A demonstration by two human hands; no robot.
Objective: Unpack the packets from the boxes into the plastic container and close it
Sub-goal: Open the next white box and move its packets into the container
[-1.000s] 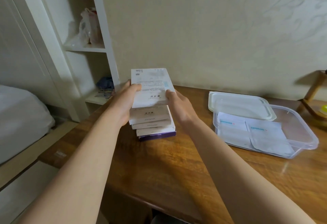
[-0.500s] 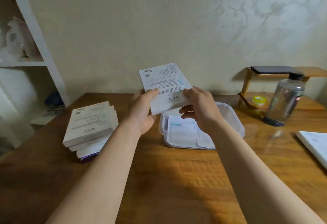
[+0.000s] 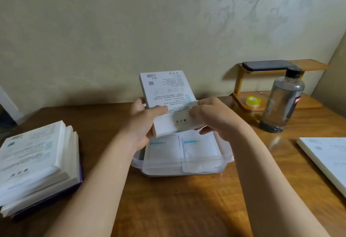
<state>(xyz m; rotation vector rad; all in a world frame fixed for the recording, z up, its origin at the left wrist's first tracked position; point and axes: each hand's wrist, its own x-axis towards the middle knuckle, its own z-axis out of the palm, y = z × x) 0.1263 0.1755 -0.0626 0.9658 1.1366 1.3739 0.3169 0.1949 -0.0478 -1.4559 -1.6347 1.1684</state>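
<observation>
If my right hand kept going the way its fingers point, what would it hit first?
Your right hand points leftward, into the box it grips; past that, probably the left hand on the box's other edge, though depth is unclear.

Held box (image 3: 168, 94) with barcode (image 3: 149, 76), QR code (image 3: 151, 83), upside-down small print, none of it legible
</observation>
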